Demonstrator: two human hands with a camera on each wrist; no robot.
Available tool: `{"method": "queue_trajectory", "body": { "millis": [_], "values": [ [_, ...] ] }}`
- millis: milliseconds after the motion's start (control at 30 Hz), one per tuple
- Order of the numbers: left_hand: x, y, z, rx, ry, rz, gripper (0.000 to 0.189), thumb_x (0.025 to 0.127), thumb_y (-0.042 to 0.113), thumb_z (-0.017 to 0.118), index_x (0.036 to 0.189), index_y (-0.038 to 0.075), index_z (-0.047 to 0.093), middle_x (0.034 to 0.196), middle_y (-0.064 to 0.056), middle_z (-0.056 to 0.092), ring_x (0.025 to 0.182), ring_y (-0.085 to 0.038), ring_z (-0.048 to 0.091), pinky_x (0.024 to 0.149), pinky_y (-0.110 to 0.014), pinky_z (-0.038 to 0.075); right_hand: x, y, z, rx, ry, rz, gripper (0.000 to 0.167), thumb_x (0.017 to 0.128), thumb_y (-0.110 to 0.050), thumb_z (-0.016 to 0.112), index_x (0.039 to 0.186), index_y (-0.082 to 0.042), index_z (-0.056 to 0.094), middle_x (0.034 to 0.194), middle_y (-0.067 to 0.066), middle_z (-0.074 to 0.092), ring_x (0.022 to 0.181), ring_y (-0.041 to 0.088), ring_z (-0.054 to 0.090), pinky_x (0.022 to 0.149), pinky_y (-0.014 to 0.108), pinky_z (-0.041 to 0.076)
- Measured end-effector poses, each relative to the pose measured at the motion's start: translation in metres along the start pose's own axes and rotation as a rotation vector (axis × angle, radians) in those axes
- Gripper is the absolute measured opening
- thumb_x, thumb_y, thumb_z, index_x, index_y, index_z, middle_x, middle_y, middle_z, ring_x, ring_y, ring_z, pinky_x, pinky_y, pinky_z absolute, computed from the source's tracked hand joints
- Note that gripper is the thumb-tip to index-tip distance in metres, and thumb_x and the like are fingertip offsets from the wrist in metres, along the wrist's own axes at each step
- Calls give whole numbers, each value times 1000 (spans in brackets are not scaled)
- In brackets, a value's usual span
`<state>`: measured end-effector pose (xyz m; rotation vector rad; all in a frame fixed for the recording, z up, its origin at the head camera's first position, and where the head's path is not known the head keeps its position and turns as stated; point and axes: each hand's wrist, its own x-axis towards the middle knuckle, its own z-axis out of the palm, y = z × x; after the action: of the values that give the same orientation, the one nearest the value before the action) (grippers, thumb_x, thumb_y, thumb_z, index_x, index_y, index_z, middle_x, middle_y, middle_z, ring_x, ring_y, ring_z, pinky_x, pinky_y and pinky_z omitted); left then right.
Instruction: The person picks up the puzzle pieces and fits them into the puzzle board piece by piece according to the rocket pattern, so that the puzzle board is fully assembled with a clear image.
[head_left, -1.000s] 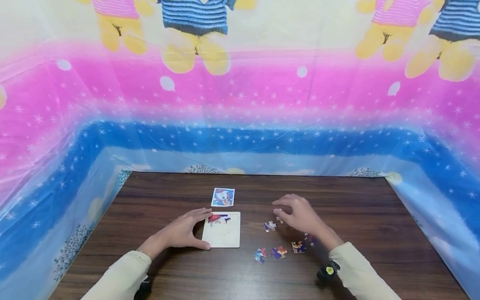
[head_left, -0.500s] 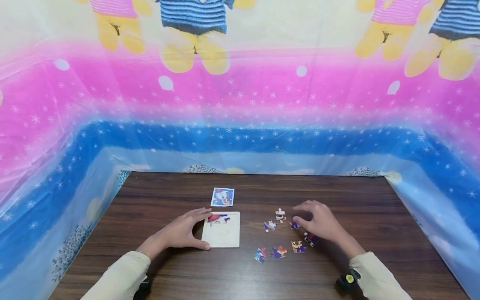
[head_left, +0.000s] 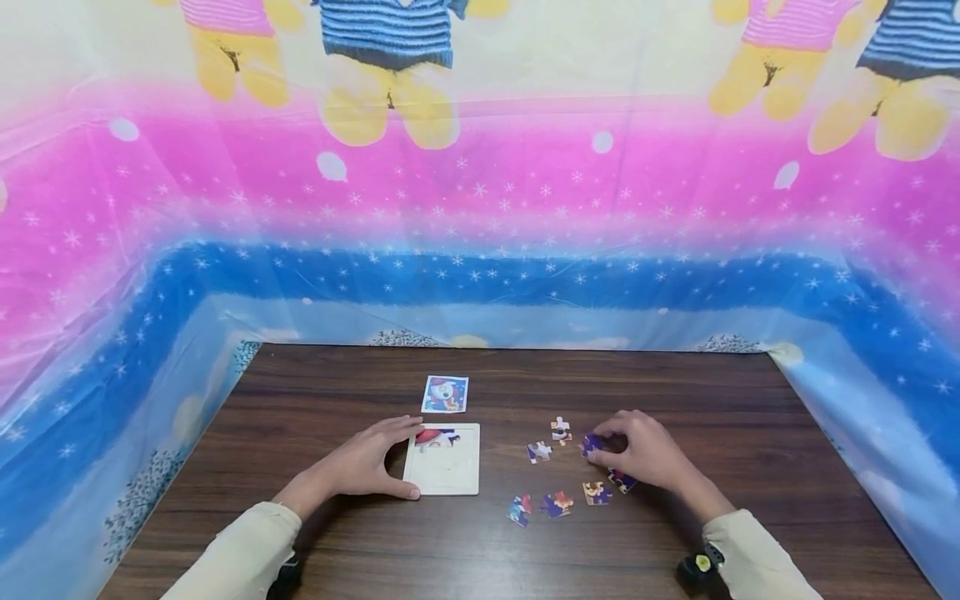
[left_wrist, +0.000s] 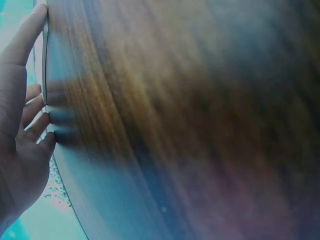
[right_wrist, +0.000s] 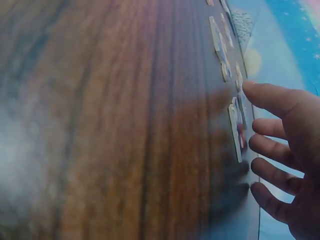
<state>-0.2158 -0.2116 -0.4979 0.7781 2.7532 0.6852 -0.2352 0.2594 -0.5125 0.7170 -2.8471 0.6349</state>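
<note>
My left hand (head_left: 367, 458) holds the white square puzzle board (head_left: 453, 471) at its left side, thumb at the near corner and fingers at the far one. A few joined pieces with red and white print (head_left: 438, 437) fill the board's upper left. To the right, my right hand (head_left: 647, 450) pinches a dark purple puzzle piece (head_left: 590, 446) at the table between thumb and index finger. Under its palm side lies another purple-red piece (head_left: 621, 480), partly hidden. In the right wrist view the thumb (right_wrist: 265, 95) reaches the upright-looking edges of the pieces; the other fingers are spread.
Several loose puzzle pieces lie on the dark wooden table (head_left: 337, 550): a white one (head_left: 561, 428), a white-purple one (head_left: 538, 452), and more nearer the front, such as an orange-brown piece (head_left: 597, 493). A printed picture card (head_left: 446, 394) lies beyond the board. A patterned cloth (head_left: 480, 275) surrounds the table.
My right hand has moved right and toward me from the white pieces to the purple piece, and its fingers have come down onto it. The left hand has stayed on the board.
</note>
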Motion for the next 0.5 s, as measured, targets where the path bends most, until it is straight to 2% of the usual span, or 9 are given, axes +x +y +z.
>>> {"method": "queue_trajectory", "body": {
  "millis": [233, 500],
  "values": [
    [-1, 1, 0, -5, 3, 3, 105, 75, 66, 81, 156, 11, 44, 162, -11, 39, 150, -35, 33, 116, -61, 33, 1, -2, 1, -47, -23, -1, 28, 86, -30, 83, 109, -14, 80, 96, -6, 67, 85, 10, 55, 70, 32, 49],
    [-1, 2, 0, -8, 0, -8, 105, 75, 67, 81, 156, 12, 44, 162, -10, 38, 150, -35, 33, 116, -61, 33, -1, 0, 1, -45, -22, 13, 31, 86, -32, 83, 110, -14, 80, 98, -6, 65, 89, 13, 57, 74, 36, 51]
  ]
}}
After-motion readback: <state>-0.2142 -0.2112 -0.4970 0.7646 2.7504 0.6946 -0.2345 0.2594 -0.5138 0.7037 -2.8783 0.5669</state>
